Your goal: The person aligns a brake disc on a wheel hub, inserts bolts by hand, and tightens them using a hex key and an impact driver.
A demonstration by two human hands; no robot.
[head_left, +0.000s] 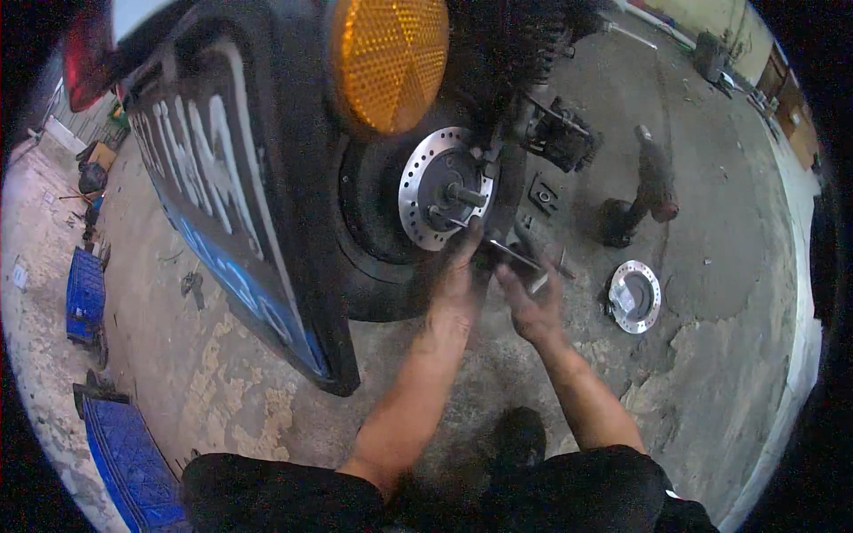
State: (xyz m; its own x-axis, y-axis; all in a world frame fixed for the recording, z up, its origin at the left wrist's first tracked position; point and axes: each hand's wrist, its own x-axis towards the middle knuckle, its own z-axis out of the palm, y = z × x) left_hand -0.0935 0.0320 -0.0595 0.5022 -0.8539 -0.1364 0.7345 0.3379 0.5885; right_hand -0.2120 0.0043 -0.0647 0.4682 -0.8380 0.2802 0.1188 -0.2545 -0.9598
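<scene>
A silver brake disc (414, 197) with a ring of small holes is on the wheel hub, with the axle (466, 194) sticking out of its middle. My left hand (456, 282) is at the disc's lower edge, its fingers closed around the disc end of a thin metal rod-like tool (515, 255). My right hand (536, 306) grips the tool's outer end, farther right. The tool slants from the lower part of the disc down to the right. Blur and my fingers hide its exact kind and where its tip sits.
Close above hang an orange round reflector (391, 62) and a dark body panel (204, 169). A brake caliper (562, 138) hangs right of the wheel. On the concrete lie a cordless power tool (641, 191), small metal parts (543, 194) and another brake disc (654, 306). Blue crates (86, 293) stand left.
</scene>
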